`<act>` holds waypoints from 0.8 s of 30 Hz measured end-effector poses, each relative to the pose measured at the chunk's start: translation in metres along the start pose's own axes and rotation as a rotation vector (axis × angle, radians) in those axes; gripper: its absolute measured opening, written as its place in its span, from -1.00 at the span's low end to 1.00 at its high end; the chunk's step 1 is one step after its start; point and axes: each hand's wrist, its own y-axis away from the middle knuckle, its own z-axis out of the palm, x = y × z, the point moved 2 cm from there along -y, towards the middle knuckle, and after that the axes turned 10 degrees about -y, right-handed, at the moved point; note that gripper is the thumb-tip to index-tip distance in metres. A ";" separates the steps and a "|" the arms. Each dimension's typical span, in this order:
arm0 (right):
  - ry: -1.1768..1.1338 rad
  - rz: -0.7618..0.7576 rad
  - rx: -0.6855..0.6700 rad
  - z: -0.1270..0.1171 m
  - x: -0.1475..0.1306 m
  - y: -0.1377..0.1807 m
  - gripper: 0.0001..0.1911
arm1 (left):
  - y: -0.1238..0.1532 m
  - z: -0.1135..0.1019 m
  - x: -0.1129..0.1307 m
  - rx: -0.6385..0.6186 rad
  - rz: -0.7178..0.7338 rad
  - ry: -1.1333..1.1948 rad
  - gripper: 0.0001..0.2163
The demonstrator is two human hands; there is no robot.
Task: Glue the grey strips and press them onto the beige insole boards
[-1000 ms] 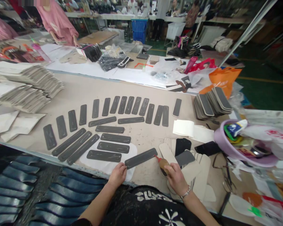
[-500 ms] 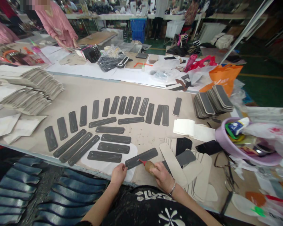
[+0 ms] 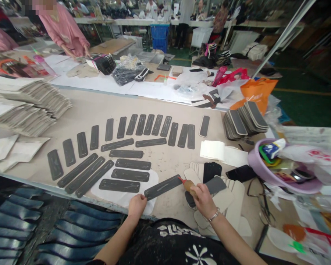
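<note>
Head view, left hand [image 3: 138, 205] pinching 1 gray strip [image 3: 162, 187] by its end, right hand [image 3: 204, 200] curled round red-tipped bottle [image 3: 188, 186]

- Soft, even light falls across the pale worktable [image 3: 85, 106], casting faint shadows.
- Glints streak the grey strips [image 3: 119, 185]; broader sheen bands dark blue sheets [image 3: 79, 235] at lower left.
- The upper right corner sinks into gloom.
- Wide-angle distortion stretches the purple basin [image 3: 254, 162] near the edge.
- Distant workers [image 3: 186, 16] blur; a pixelated patch [image 3: 38, 6] sits top left.
</note>
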 end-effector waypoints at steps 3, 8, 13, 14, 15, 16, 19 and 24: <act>0.004 0.011 -0.006 0.001 -0.001 0.001 -0.65 | 0.001 -0.002 0.001 -0.011 -0.011 0.014 -0.82; 0.001 0.058 0.013 -0.003 -0.008 0.018 -0.68 | 0.002 -0.004 0.003 -0.032 -0.017 0.061 -0.83; -0.085 0.091 0.020 0.010 -0.023 0.025 -0.64 | 0.002 -0.003 0.002 -0.044 -0.017 0.098 -0.83; -0.109 0.088 0.012 0.014 -0.026 0.024 -0.63 | 0.002 -0.003 0.001 -0.046 -0.017 0.103 -0.83; -0.134 0.080 0.000 0.019 -0.029 0.022 -0.61 | 0.002 -0.002 0.001 -0.049 -0.017 0.107 -0.83; -0.155 0.069 -0.015 0.024 -0.032 0.020 -0.60 | 0.002 -0.002 0.001 -0.052 -0.018 0.111 -0.83; -0.173 0.050 -0.034 0.030 -0.033 0.015 -0.58 | 0.001 0.000 -0.001 -0.063 -0.027 0.127 -0.83; -0.053 0.097 0.066 0.017 -0.014 0.010 -0.63 | -0.001 0.001 -0.002 -0.071 -0.045 0.151 -0.83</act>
